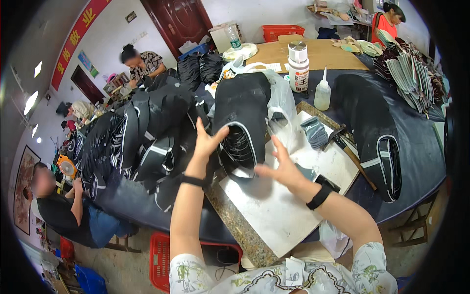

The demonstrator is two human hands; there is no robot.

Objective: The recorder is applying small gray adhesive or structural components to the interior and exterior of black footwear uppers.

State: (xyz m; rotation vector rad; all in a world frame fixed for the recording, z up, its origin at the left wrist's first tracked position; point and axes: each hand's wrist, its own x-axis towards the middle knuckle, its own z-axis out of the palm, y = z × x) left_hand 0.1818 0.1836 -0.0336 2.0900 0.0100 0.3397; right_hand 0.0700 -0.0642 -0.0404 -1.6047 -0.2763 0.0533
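Observation:
Between my two hands stands a stack of nested black pieces (241, 105) with light edging, shaped like shoe uppers; its hollow end faces me. My left hand (208, 142) is at the stack's left side, fingers apart and the thumb reaching to its rim. At the stack's lower right, my right hand (286, 171) has its fingers spread and partly blurred, gripping nothing visible. Beneath lies a white board (274, 215) on a speckled stone slab (235, 230). A small bundle of grey pieces (315, 133) and a hammer (352, 159) with a wooden handle lie right of my hands.
Piles of similar black pieces (161, 112) cover the table's left. Another nested stack (367, 117) lies right. Behind stand a white container (298, 71) and a squeeze bottle (322, 93). A red basket (160, 259) is below the table edge. Several people work around the room.

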